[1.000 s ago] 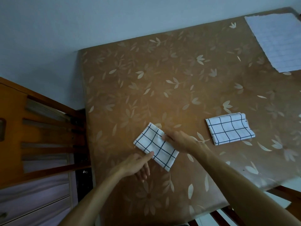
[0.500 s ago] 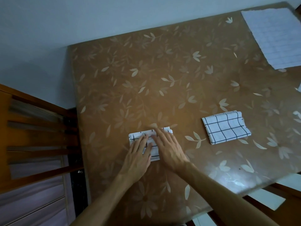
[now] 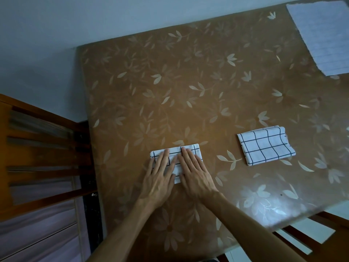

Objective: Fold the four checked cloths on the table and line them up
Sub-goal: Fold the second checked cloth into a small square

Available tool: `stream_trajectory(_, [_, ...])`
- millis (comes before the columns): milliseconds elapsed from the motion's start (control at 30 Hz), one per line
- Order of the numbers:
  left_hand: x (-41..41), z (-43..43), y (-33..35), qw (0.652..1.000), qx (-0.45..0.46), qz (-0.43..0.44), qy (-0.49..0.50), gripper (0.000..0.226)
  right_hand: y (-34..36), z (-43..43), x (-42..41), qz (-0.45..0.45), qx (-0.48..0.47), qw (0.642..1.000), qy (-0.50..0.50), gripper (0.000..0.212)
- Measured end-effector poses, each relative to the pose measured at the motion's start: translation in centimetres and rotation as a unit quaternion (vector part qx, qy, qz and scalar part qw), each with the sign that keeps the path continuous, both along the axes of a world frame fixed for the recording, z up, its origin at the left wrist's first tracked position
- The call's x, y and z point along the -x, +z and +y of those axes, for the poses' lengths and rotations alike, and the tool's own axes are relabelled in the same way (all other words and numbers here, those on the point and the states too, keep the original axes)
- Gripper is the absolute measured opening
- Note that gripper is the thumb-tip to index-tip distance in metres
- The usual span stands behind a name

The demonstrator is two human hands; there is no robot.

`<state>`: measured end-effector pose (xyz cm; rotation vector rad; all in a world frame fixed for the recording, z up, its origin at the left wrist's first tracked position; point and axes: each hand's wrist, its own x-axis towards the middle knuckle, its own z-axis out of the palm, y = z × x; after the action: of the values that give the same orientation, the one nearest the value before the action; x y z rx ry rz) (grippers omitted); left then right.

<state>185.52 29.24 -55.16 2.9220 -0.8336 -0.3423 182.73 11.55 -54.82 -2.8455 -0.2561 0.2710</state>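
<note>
Nearest the camera, two bare forearms are stretched forward over the bench [image 3: 188, 82], which is covered with a brown leaf-patterned sheet. The left hand [image 3: 159, 176] and the right hand [image 3: 195, 174] are laid flat side by side, palms down, fingers spread and extended; nothing is gripped. Both are pressed on a folded checked cloth [image 3: 174, 157], white with dark lines, which is seen under and just beyond the fingers as a narrow rectangle lying on the bench.

To the right of the right hand, well apart from it, a second folded checked cloth [image 3: 265, 145] is laid flat on the bench, touched by neither hand.

Far beyond the hands, at the right far corner, an unfolded pale cloth [image 3: 321, 35] with faint lines is spread. To the left of the left hand, beside the bench, a wooden slatted frame [image 3: 41, 159] is seen.
</note>
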Motion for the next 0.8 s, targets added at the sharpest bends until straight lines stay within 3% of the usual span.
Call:
stream_trajectory(367, [-1.3, 2.1, 0.7, 0.998, -0.016, 0.037, 0.046, 0.087, -0.1, -1.7, 0.1, 0.009, 0.047, 0.996, -0.077, 0.07])
stream_trajectory(467, [-1.4, 1.8, 1.1, 0.998, 0.005, 0.035, 0.045, 0.083, 0.8, -1.3, -0.3, -0.005, 0.036, 0.997, -0.072, 0.065])
stream_trajectory(633, [-1.1, 1.3, 0.4, 1.0, -0.011, 0.027, 0.007, 0.072, 0.5, 1.3, -0.7, -0.006, -0.013, 1.0, 0.018, 0.061])
stream_trajectory(800, [-0.8, 1.8, 0.3, 0.999, -0.037, 0.022, 0.018, 0.075, -0.1, -0.7, -0.5, 0.026, 0.024, 0.999, -0.01, 0.07])
